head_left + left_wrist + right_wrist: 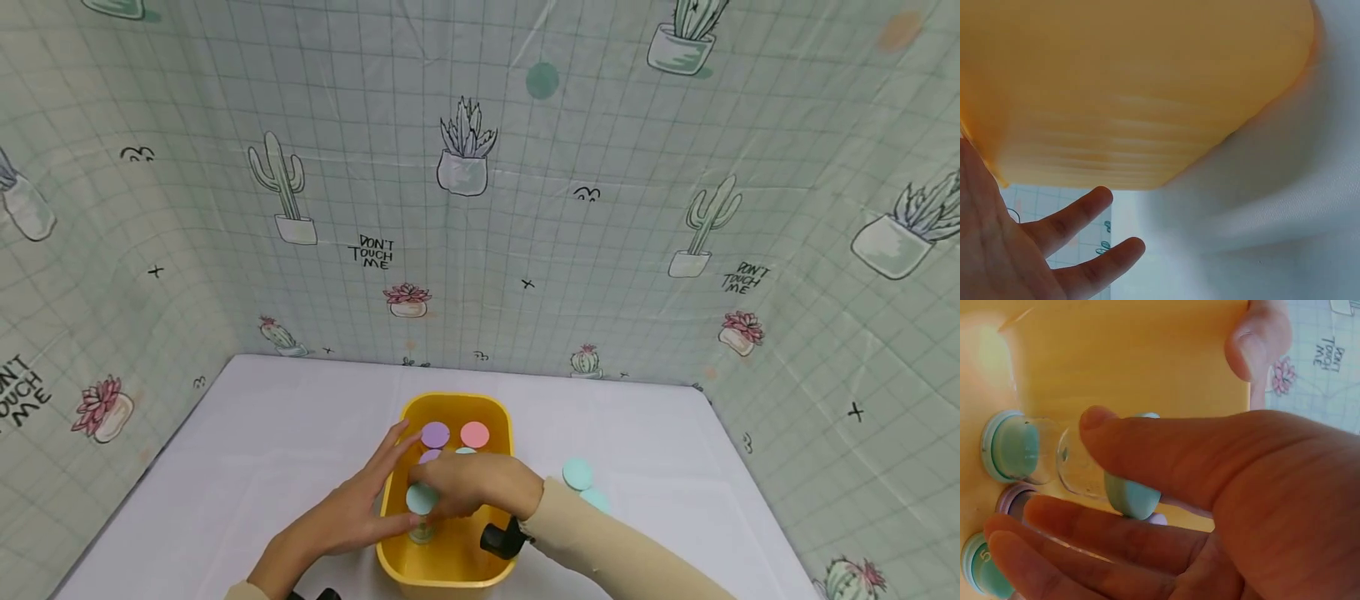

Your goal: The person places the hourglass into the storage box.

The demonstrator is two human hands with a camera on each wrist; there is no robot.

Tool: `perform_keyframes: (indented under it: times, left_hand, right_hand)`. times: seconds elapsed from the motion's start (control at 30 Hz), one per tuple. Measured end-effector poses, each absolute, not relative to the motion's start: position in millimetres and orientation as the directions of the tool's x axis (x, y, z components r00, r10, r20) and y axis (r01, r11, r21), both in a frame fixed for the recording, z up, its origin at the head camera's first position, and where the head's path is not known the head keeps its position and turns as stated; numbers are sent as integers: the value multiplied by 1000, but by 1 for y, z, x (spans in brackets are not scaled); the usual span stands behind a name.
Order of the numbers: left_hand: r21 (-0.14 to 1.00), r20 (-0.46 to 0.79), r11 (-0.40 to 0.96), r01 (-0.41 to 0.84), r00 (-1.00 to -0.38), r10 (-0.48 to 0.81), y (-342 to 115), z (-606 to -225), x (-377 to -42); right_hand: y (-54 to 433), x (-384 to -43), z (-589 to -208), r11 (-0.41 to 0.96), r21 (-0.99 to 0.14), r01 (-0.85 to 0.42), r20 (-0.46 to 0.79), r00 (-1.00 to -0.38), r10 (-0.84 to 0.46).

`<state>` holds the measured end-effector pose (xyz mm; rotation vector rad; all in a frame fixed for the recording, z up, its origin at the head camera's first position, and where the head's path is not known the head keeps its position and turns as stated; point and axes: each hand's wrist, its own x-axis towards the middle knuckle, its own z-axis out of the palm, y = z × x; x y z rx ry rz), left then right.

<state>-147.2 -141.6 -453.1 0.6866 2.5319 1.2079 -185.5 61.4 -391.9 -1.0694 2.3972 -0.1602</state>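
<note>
A sand timer with teal caps stands near the left wall inside a yellow bin. My right hand reaches into the bin and holds this timer, its thumb across the clear glass in the right wrist view. The fingers on the timer's far side are partly hidden. Over the bin's left rim lies my left hand, fingers spread, with the thumb inside close to the timer. Farther back in the bin are timers with purple, pink and teal tops.
On the white table, right of the bin, stand teal-topped pieces, partly behind my right sleeve. A cactus-print cloth encloses the back and sides. A black wrist device hangs over the bin's right side.
</note>
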Motion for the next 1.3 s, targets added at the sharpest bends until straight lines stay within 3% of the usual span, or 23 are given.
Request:
perform_keyframes:
  times: [0.27, 0.4, 0.53, 0.67, 0.8, 0.97, 1.3]
  left_hand:
    - [778, -27, 550, 303, -859, 511, -140, -454, -147]
    - [787, -23, 537, 303, -856, 517, -140, -454, -147]
    - [800, -17, 517, 304, -850, 526, -140, -453, -147]
    - [796, -20, 526, 299, -856, 517, -139, -453, -147]
    - [792, -23, 535, 294, -861, 508, -139, -453, -147]
    - [787, -19, 542, 295, -867, 499, -140, -454, -144]
    - [790, -1, 532, 305, -867, 498, -138, -458, -145]
  right_hand:
    - [61, -183, -393, 727, -299, -618, -408, -606, -683]
    - [69, -180, -385, 723, -382, -576, -397, -604, -691]
    - [94, -175, -363, 666, -496, -557, -303, -608, -734]
    - [137, -169, -343, 622, -555, -553, -154, -667, -730]
    - [187, -162, -339, 676, -518, -524, -79, -758, -648]
    - [239, -155, -353, 769, -503, -395, -126, -846, -518]
    - [272, -160, -399, 786, -601, -148, -246, -901, -358]
